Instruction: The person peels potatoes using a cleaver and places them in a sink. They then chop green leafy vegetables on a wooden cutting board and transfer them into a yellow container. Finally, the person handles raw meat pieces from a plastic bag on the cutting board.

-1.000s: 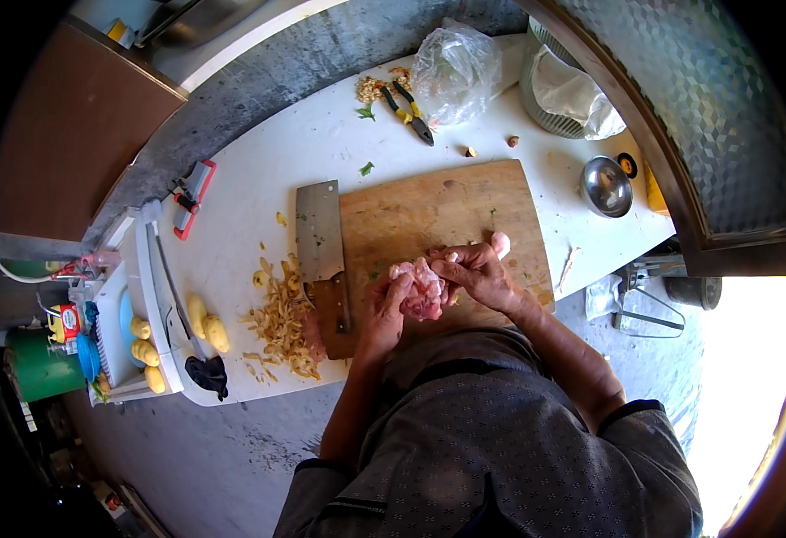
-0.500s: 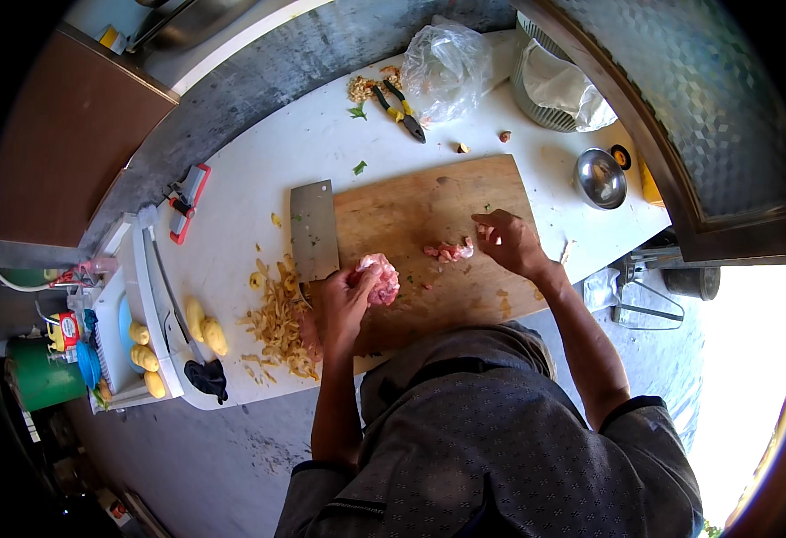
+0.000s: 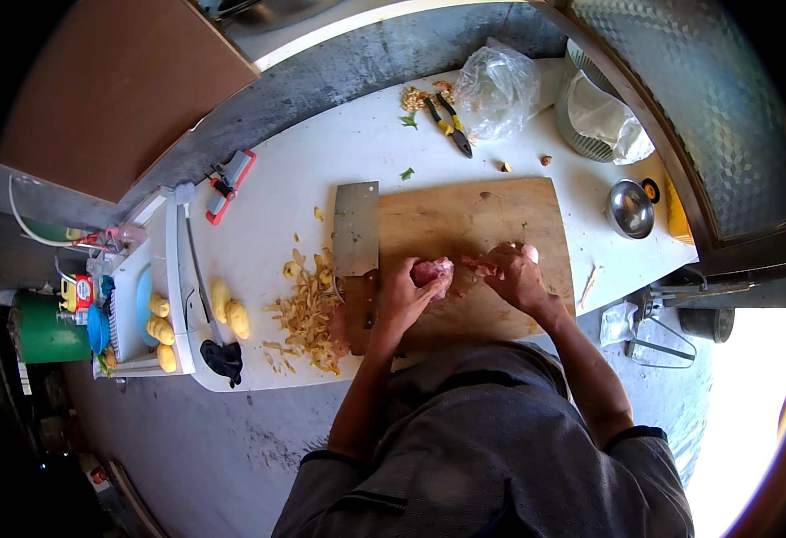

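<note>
My left hand [image 3: 408,296] is closed round a lump of raw meat [image 3: 434,272], pink and red, just above the wooden cutting board [image 3: 464,211]. To its right, my right hand [image 3: 516,280] has its fingers curled about raw meat pieces [image 3: 481,267]; part of these sticks out toward the left hand, and a pale bit shows at the knuckles. A cleaver [image 3: 356,235] lies along the board's left edge, its wide blade pointing away from me and its handle beside my left wrist.
Left of the board are vegetable peelings [image 3: 308,309] and potatoes [image 3: 230,309]. Pliers [image 3: 452,127], a clear plastic bag [image 3: 499,90] and a ribbed basket [image 3: 581,112] stand along the far side. A metal bowl [image 3: 630,209] sits at the right. A red-and-grey tool [image 3: 230,186] lies far left.
My right hand has closed on the meat pieces that lay on the board and come nearer the left. My left hand keeps its lump. The whole view has shifted.
</note>
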A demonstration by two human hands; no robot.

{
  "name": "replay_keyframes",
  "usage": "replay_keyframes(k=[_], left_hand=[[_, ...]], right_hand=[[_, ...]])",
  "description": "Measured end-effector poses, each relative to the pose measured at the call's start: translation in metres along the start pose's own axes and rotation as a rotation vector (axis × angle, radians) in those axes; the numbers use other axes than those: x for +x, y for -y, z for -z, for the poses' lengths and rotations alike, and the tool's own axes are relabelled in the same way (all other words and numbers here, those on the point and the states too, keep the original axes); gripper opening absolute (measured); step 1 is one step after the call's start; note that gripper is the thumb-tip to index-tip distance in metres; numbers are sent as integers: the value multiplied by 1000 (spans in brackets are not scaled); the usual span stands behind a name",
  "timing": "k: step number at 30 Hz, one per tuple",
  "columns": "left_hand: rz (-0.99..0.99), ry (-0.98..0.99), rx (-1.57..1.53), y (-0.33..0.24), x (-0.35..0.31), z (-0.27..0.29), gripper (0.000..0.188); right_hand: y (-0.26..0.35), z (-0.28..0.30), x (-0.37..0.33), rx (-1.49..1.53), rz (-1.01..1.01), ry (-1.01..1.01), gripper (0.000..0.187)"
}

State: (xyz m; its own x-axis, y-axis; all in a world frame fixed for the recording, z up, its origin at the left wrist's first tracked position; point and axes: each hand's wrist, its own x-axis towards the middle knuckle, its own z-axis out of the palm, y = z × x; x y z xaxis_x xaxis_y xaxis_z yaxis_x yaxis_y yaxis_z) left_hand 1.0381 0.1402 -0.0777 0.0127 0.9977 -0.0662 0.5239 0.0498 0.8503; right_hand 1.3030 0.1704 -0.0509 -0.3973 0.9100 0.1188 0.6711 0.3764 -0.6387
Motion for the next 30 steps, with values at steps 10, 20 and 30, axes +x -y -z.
replay_keyframes(k=[10, 20, 30], left_hand=[[-34, -358, 477, 14, -62, 84, 64], [272, -77, 561, 39, -63, 97, 52], [360, -76, 64, 47, -45, 115, 27]], right_hand=[[33, -1, -25, 223, -231, -96, 29], [78, -34, -45, 547, -371, 124, 32], [128, -46, -30, 791, -426, 296, 50]])
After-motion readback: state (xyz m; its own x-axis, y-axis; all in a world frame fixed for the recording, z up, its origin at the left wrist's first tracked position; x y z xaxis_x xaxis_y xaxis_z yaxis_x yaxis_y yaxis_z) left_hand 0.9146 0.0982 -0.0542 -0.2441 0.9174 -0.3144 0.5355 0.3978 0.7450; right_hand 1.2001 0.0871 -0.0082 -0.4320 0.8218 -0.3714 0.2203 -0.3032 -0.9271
